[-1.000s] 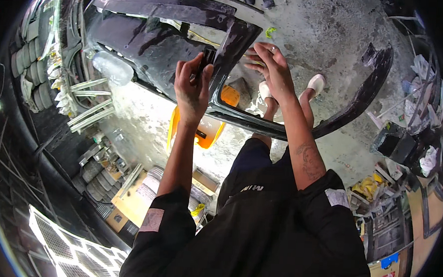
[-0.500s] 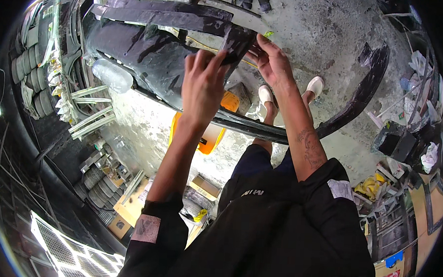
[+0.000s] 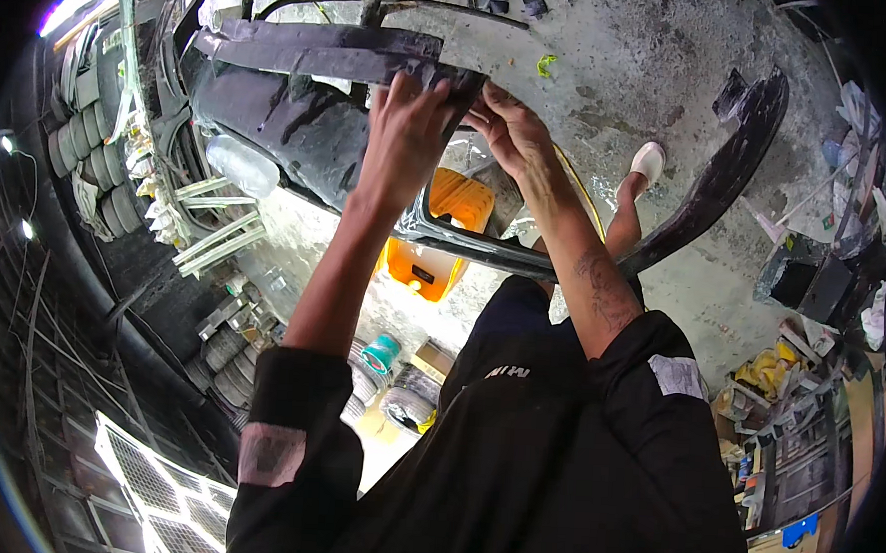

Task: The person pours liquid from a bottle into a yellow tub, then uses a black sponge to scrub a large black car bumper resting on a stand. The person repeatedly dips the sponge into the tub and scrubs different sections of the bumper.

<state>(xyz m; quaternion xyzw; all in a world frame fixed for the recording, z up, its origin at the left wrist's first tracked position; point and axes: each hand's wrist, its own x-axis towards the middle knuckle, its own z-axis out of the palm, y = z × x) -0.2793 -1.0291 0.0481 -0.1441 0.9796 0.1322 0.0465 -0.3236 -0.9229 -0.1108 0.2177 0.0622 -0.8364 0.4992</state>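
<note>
A large black car bumper [image 3: 290,128] lies across the concrete floor in front of me, and its right end [image 3: 729,171] curves away toward the far right. My left hand [image 3: 405,139] reaches up with its fingers wrapped over the edge of the bumper's upper black bar [image 3: 324,55]. Right beside it, my right hand [image 3: 516,130] grips the same bar where a slanted strut joins it. The two hands almost touch. Both forearms come out of black sleeves. What lies under the fingers is hidden.
An orange plastic container [image 3: 435,241] stands under the bumper near my legs. My foot in a white shoe [image 3: 647,162] rests on the concrete floor [image 3: 655,57]. Stacked tyres [image 3: 80,127] line the left side, by a clear bottle [image 3: 243,166]. Cluttered shelves [image 3: 807,396] stand at the right.
Both hands have moved up along the slanted strut, from the bumper's lower frame to its upper bar, and come closer together.
</note>
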